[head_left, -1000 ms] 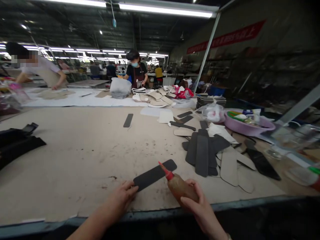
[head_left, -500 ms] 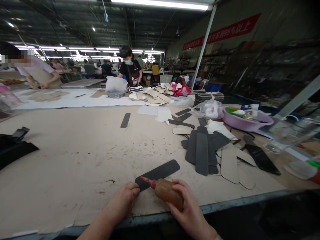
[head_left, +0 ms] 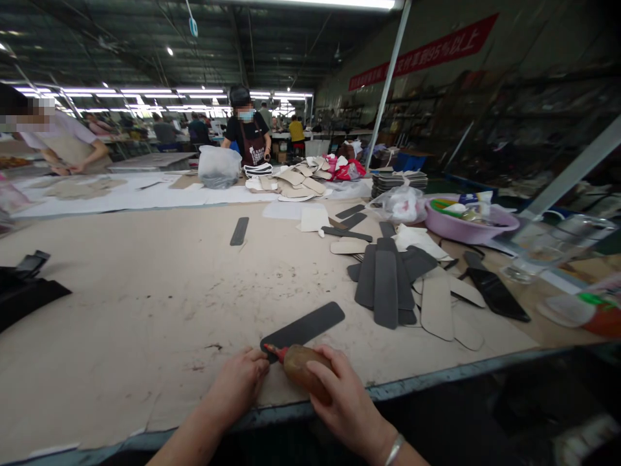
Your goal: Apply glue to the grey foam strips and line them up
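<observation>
In my right hand is a brown squeeze bottle with a red nozzle, tipped to the left. The nozzle's tip is over the near left end of a dark grey strip with rounded ends; whether it touches the strip I cannot tell. My left hand has its fingers bent together at that same end, pressing or gripping the strip's edge. The fingertips are partly hidden. The strip lies slanting on the paper-covered table, its far end pointing to the right.
Right of the strip lies a pile of dark grey pieces and beige pieces. Behind stand a pink basin and a plastic bag. A black object sits at the left edge. Two co-workers stand across the tables.
My right hand has moved left with the squeeze bottle, bringing its nozzle closer to my left fingers. The left hand stays at the strip's end. The whole view has shifted slightly.
</observation>
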A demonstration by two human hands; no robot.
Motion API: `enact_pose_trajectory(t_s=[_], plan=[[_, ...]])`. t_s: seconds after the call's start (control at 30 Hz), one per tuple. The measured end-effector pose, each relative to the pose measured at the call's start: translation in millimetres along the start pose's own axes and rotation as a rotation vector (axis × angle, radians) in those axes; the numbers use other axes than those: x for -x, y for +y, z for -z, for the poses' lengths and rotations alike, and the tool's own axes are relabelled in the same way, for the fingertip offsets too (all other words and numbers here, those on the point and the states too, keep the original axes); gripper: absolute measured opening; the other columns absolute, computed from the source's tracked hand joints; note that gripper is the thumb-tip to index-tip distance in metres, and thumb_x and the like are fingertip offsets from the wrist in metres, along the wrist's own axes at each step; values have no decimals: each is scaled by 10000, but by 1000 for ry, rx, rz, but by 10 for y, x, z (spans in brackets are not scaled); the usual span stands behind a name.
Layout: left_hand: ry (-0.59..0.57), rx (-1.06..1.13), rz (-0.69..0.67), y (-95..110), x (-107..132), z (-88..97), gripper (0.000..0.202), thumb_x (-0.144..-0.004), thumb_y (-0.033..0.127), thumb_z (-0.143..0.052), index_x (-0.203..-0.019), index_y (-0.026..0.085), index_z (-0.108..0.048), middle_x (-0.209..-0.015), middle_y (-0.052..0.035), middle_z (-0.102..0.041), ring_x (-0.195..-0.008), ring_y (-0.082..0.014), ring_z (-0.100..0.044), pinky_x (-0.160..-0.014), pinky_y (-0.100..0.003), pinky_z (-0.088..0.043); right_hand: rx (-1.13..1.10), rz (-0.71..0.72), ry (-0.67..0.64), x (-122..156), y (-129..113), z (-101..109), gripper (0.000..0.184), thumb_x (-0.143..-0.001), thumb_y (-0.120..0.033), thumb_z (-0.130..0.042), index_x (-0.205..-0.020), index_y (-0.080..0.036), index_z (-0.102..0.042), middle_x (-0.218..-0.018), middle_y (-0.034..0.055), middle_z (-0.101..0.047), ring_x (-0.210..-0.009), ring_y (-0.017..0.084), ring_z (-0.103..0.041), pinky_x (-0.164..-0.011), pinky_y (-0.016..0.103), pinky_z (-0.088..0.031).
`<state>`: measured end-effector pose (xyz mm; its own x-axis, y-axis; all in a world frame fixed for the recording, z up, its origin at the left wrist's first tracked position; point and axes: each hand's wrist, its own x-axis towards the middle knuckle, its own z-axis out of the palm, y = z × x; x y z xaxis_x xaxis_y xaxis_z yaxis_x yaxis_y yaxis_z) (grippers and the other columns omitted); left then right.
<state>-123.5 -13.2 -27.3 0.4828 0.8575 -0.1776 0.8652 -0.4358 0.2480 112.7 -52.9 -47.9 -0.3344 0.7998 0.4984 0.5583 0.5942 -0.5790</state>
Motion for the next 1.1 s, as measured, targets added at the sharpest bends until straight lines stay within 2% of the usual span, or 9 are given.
enact_pose_trajectory(t_s=[0.2,0.5,0.8,1.1], plan=[[-2,-40,-7,4,-15,8,306,-911,156,-387,-912,185,-692,-1003,-63,-673,-958,-227,-600,-856,-350,-492,-4,-30,7,11,2,-3,541,-670,15,-535,-1158,-219,-518,-1243,125,-447,-1132,263,-485,-956,418,-486],[5,-40,-7,-37,-32,-20,328,-936,172,-366,-907,188,-692,-1014,-56,-675,-972,-208,-604,-871,-326,-481,41,-79,90,-19,61,150,505,-698,4,-528,-1149,-221,-518,-1212,130,-466,-1112,265,-511,-945,436,-501],[26,-29,-24,-65,-36,-38,346,-930,181,-348,-862,206,-686,-979,-52,-665,-940,-201,-602,-826,-307,-469,146,-123,185,57,242,263,421,-763,-67,-531,-1154,-223,-536,-1198,134,-492,-1111,271,-532,-931,447,-519],[42,70,-33,-91,-33,-14,343,-949,222,-342,-865,220,-675,-901,-33,-647,-893,-180,-601,-801,-289,-441,281,-199,291,117,580,477,332,-813,-158,-530,-1141,-212,-523,-1173,131,-503,-1076,272,-549,-922,467,-518]])
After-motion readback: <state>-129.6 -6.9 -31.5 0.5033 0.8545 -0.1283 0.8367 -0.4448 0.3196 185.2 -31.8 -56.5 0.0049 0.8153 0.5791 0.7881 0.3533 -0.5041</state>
